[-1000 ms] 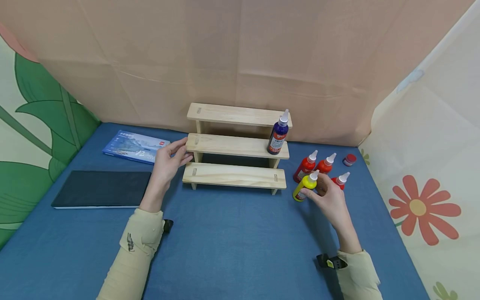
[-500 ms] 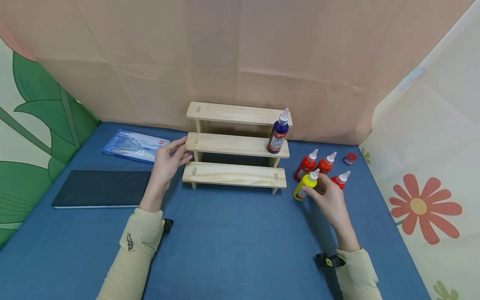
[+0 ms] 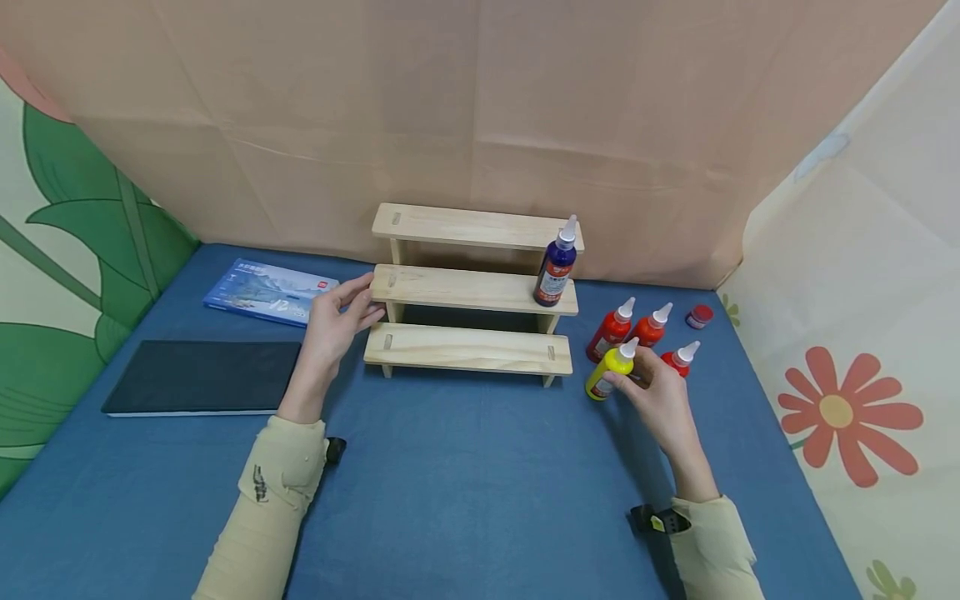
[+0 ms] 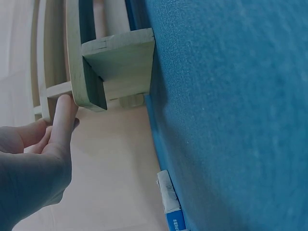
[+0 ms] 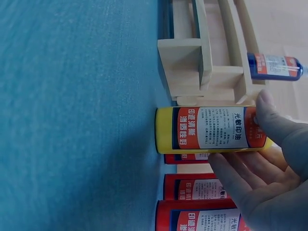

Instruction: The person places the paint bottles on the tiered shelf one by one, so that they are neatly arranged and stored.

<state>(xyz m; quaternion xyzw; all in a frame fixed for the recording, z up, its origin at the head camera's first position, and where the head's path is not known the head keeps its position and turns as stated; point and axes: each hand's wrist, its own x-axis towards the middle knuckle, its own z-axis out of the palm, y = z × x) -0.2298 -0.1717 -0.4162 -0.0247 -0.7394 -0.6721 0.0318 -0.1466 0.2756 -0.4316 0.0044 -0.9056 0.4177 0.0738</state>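
Note:
In the head view, a three-tier wooden stand [image 3: 472, 287] is in the middle. My left hand [image 3: 333, 321] holds the left end of its middle board, with fingertips above and below the board's edge; the left wrist view shows these fingers [image 4: 62, 120] at the board's end. To the right of the stand, my right hand [image 3: 658, 400] grips a yellow ink bottle [image 3: 609, 375] with a white nozzle between thumb and fingers. The bottle is upright, its base right at the tablecloth. Red ink bottles [image 3: 609, 335] stand behind it and beside the hand.
A dark blue ink bottle [image 3: 553, 275] stands at the right end of the middle board. A small red-lidded jar [image 3: 699, 317] is at the back right. On the left lie a black notebook [image 3: 202, 377] and a blue flat box [image 3: 270, 292]. A beige cloth [image 3: 480, 125] hangs behind.

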